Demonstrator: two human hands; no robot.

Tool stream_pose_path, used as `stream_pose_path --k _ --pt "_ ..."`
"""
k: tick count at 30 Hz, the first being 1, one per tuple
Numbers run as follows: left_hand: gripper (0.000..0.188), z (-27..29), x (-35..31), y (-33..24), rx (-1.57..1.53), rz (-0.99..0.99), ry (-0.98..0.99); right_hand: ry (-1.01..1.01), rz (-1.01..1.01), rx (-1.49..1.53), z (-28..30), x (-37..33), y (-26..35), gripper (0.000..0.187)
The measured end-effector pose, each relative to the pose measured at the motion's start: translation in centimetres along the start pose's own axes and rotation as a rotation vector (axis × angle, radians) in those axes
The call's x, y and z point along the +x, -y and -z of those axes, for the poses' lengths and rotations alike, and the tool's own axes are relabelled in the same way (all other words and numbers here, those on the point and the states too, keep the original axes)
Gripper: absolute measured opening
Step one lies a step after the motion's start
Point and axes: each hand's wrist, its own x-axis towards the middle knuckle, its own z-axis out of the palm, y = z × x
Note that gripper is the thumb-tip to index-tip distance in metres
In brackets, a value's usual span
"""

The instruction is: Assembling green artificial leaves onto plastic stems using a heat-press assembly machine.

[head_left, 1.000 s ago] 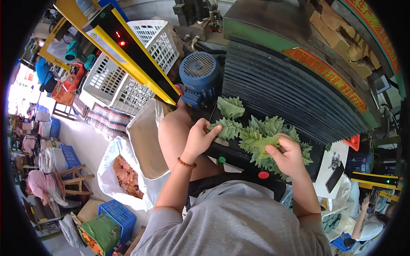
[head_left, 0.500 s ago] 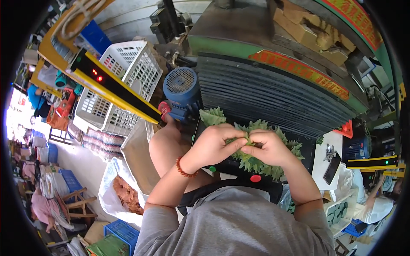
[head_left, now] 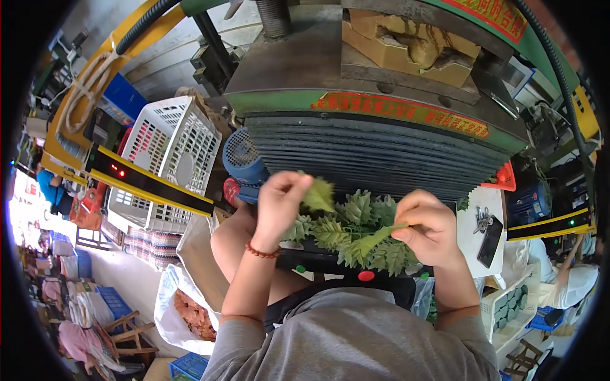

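Note:
My left hand (head_left: pixel 279 206) is raised with its fingers pinched on a green leaf (head_left: pixel 319 194), which hangs to the right of the fingertips and is smeared by motion. Lower and to the right, my right hand (head_left: pixel 429 227) pinches the end of a second, lighter green leaf (head_left: pixel 370 242) between thumb and forefinger. This leaf points left, over a heap of lobed green leaves (head_left: pixel 332 233) lying on the black bench in front of me. A beaded bracelet (head_left: pixel 262 251) circles my left wrist.
Behind the leaves rises a machine with a ribbed black bellows (head_left: pixel 375 152). A yellow-black light bar (head_left: pixel 152 183) stands at left, near a white crate (head_left: pixel 168 162). Keys (head_left: pixel 484 220) and a phone (head_left: pixel 490 242) lie on a white surface at right. A red button (head_left: pixel 366 276) is at the bench's front edge.
My hands were together at one point over the leaves. Now they are apart, left hand up and left, right hand to the right, each with a leaf. The view has also shifted.

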Motion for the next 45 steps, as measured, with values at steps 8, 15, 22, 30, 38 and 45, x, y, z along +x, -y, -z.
stream_pose_path --k 8,15,22,30,38,45 --pt "0.005 -2.5 -0.5 -3.7 0.365 -0.378 0.374 -0.079 0.021 -0.250 -0.8 1.7 -1.0 0.004" --pt "0.007 -1.5 0.1 -2.5 0.183 -0.141 0.189 -0.113 0.093 -0.267 0.2 2.0 0.6 0.008" --pt "0.007 -4.2 0.1 -4.2 0.316 -0.314 0.376 -0.008 -0.129 -0.342 -1.0 3.9 -0.8 0.008" --pt "0.007 -4.8 2.9 -5.0 0.429 -0.566 0.354 -0.307 -0.342 0.442 1.3 5.6 -2.5 0.010" --pt "0.005 -3.0 9.0 -3.9 0.364 -0.256 0.267 -0.203 -0.342 -0.464 8.1 18.6 -7.3 0.012" --pt "0.008 -3.7 12.1 -1.5 0.139 -0.203 0.289 -0.036 0.398 0.774 11.5 27.5 -15.5 0.048"
